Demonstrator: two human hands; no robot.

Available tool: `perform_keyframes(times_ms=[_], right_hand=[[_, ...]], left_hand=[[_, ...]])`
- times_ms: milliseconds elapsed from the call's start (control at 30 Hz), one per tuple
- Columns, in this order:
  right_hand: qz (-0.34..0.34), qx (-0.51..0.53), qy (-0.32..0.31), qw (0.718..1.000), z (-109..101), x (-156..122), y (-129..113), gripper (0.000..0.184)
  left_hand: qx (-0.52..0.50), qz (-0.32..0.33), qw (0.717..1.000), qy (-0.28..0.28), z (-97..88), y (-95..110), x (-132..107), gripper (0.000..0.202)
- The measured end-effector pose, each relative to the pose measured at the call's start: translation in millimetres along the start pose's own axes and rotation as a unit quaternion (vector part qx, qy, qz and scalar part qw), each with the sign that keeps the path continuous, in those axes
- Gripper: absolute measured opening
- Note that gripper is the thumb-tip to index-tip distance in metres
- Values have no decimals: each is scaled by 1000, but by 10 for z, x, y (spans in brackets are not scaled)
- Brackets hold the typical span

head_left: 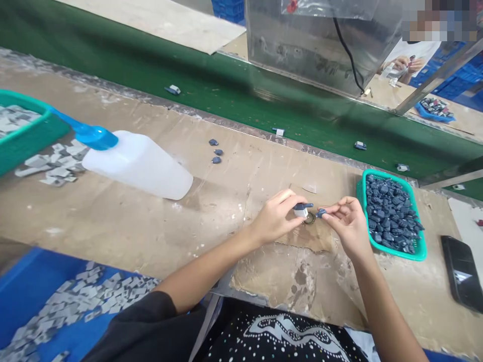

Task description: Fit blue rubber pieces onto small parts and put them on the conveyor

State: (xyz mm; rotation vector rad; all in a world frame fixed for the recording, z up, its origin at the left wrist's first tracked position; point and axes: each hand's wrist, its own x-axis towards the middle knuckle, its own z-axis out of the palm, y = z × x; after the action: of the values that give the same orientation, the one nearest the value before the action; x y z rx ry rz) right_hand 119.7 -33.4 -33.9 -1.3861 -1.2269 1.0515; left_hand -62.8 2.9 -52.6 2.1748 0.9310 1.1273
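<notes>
My left hand [277, 216] pinches a small white part with a dark blue piece [302, 208] on top, held just above the worn workbench [151, 221]. My right hand [349, 221] is closed on a small dark blue clip [321, 213] and holds it close to the white part, nearly touching it. A small dark ring [309, 219] lies on the bench below the two hands. Just right of my right hand stands a green basket [415, 251] filled with several dark blue clips.
A white squeeze bottle with a blue spout [138, 163] lies on its side at left. A green tray [26, 138] and loose grey parts [60, 163] sit far left. Three blue clips [216, 152] lie mid-bench. A black phone [462, 271] lies right. A green conveyor [226, 95] carries small parts; a person works beyond.
</notes>
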Motion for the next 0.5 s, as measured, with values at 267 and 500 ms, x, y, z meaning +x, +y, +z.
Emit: perform_keyframes(times_ms=[267,500], right_hand=[[141,216,-12,966,115,-24,-194,45],[99,165,-8,981,176,-41,-180,43]], left_hand=[[5,38,999,25,30,76,-43,20],[28,65,997,30,2,90,-42,19]])
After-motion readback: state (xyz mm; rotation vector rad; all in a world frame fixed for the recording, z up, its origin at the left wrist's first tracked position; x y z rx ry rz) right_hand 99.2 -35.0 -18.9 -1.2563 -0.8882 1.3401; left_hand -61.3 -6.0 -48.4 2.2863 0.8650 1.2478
